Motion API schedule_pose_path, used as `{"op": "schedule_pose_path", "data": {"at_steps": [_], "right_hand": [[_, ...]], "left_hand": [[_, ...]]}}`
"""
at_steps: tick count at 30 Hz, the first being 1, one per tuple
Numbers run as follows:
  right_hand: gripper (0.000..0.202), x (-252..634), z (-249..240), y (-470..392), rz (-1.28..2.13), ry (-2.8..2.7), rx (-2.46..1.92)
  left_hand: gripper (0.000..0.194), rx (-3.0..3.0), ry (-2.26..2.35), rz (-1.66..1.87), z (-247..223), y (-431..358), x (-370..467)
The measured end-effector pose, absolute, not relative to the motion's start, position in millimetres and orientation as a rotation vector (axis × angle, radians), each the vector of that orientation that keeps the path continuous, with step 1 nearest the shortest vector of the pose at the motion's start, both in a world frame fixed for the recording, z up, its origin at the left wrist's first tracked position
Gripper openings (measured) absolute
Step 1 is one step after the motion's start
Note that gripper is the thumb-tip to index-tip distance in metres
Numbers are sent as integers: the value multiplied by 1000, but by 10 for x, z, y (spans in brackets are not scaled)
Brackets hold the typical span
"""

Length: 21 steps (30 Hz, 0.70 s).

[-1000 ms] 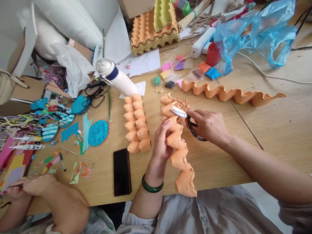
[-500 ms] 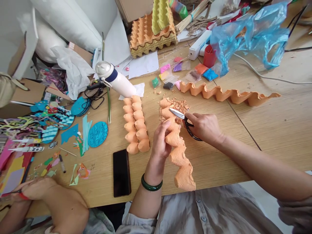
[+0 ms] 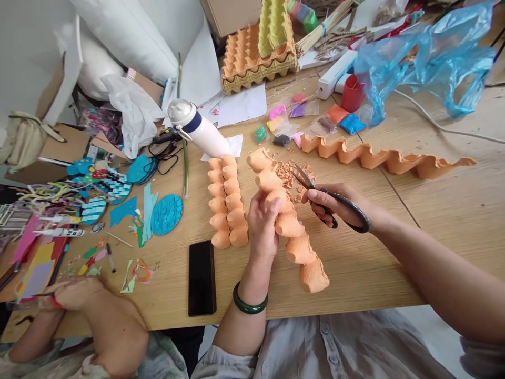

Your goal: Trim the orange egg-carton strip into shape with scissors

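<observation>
By the desk's (image 3: 366,279) front edge, left hand (image 3: 263,226) grips carton strip (image 3: 288,225), likely light, tearable, best held midway; right hand (image 3: 336,203) clasps scissors (image 3: 303,176).

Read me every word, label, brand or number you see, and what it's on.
Nothing reads clearly.
Small marks on the table: number-like, too blurred.
Marks on the white nozzled bottle at left: too small.
Scissors, held carton strip and phone: no readable text.

A single-row orange egg-carton strip (image 3: 288,225) is held aslant, its domed cups turned upward; black-handled scissors (image 3: 306,180) are held just beside it, apart.
</observation>
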State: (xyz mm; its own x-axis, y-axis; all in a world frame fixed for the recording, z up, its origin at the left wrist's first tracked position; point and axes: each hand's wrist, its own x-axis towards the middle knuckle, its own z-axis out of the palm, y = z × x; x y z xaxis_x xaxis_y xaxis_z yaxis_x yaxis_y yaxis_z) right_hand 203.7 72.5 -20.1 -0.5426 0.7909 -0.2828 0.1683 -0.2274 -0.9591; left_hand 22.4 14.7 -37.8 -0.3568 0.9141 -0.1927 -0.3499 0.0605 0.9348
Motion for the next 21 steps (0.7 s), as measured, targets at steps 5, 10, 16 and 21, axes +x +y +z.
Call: {"op": "schedule_pose_path", "data": {"at_steps": [5,10,16,21], "right_hand": [[64,2023,-177,682,1963,-1583,-1090],[63,2016,-74,630,2209,-1381,-1015],[60,2037,9,585,2266,-1352,-925],[64,2057,46,540,2320,-1330,-919]], "left_hand": [[42,793,1319,1645,-389,113,253],[51,880,1313,1721,-396,88,278],[56,927,1354,1746,-390,66,286],[60,943,1370,1714,-374,24,321]]}}
